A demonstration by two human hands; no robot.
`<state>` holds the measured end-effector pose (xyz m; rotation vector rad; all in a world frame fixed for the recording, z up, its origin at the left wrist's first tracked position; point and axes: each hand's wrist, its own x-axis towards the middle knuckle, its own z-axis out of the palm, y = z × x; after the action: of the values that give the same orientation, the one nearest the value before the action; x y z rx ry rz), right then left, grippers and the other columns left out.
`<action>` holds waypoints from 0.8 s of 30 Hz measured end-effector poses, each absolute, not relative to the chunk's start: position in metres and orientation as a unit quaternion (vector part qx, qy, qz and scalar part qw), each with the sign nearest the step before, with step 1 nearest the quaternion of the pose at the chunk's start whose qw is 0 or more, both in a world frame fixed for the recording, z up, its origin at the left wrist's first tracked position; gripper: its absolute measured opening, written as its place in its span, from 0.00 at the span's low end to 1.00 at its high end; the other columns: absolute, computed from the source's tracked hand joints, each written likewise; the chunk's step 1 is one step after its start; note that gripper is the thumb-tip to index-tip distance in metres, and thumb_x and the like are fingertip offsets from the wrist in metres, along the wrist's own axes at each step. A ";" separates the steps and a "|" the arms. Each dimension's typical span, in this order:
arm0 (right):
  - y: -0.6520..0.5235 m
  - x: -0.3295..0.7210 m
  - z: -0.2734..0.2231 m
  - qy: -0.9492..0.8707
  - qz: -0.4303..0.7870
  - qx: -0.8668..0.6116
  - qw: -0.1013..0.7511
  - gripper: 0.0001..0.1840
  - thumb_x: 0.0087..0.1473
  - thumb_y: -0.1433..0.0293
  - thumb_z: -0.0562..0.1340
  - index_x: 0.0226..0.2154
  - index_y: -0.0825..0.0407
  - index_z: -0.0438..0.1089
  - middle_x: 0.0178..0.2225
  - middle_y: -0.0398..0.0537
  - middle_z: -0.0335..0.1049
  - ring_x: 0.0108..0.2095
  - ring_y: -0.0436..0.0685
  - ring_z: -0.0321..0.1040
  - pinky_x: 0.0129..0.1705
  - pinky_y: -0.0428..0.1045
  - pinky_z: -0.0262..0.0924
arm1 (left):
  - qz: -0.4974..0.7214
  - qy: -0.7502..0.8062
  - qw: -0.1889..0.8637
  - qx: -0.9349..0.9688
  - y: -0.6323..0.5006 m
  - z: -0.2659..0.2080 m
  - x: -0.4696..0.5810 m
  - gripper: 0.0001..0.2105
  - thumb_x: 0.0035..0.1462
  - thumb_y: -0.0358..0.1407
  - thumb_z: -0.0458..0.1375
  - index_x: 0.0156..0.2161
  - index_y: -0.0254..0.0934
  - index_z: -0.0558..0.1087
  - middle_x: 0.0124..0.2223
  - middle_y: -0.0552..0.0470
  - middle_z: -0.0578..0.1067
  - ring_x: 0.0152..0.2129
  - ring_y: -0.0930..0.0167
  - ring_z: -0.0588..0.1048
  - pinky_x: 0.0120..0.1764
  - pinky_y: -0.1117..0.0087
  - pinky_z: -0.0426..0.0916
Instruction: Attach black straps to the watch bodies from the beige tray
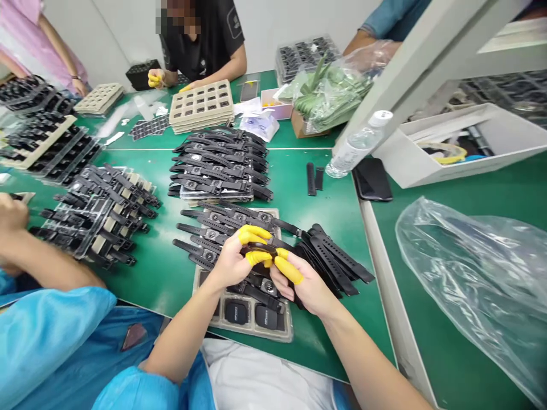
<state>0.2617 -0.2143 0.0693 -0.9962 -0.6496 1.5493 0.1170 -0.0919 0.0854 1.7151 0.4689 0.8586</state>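
Yellow finger cots cover fingertips on both of my hands. My left hand point(234, 257) pinches a dark smartwatch point(261, 247) from the left, and my right hand point(305, 280) grips its right side. Fingers partly hide the watch. Beneath my hands lies a beige tray point(273, 335), with strapped watches point(209, 234) across its far part and square black watch bodies point(236, 312) in its near compartments. A pile of loose black watch straps point(335, 259) rests right of the tray, close to my right hand.
Behind the tray stands a stack of strapped watches point(220, 165); another stack point(102, 210) is at left. A water bottle point(359, 145), a phone point(372, 179) and a white box point(465, 145) stand at right. Co-workers sit at left and across, one with yellow-tipped fingers point(156, 78).
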 end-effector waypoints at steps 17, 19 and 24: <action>-0.215 0.263 0.071 -0.277 0.636 -0.491 0.526 0.24 0.57 0.48 0.67 0.32 0.51 0.67 0.17 0.38 0.61 0.17 0.47 0.49 0.21 0.46 0.45 | 0.217 0.179 0.422 0.862 -0.104 0.071 0.120 0.25 0.59 0.23 0.49 0.60 0.38 0.72 0.59 0.43 0.76 0.58 0.63 0.74 0.62 0.56 0.70; -0.216 0.264 0.070 -0.267 0.654 -0.481 0.519 0.24 0.57 0.48 0.67 0.32 0.51 0.67 0.15 0.36 0.57 0.16 0.47 0.46 0.20 0.46 0.43 | 0.215 0.170 0.407 0.871 -0.103 0.071 0.118 0.27 0.57 0.22 0.48 0.61 0.38 0.71 0.58 0.43 0.75 0.58 0.64 0.74 0.61 0.57 0.71; -0.215 0.263 0.071 -0.193 0.685 -0.447 0.542 0.23 0.53 0.50 0.71 0.30 0.50 0.66 0.14 0.33 0.52 0.16 0.45 0.40 0.18 0.44 0.38 | 0.205 0.152 0.385 0.887 -0.101 0.073 0.117 0.24 0.60 0.24 0.48 0.60 0.36 0.70 0.56 0.41 0.76 0.56 0.63 0.74 0.59 0.59 0.73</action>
<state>0.2633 -0.2150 0.0713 -1.0607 -0.4581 1.6275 0.1165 -0.1012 0.0729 2.2599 0.3883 0.5230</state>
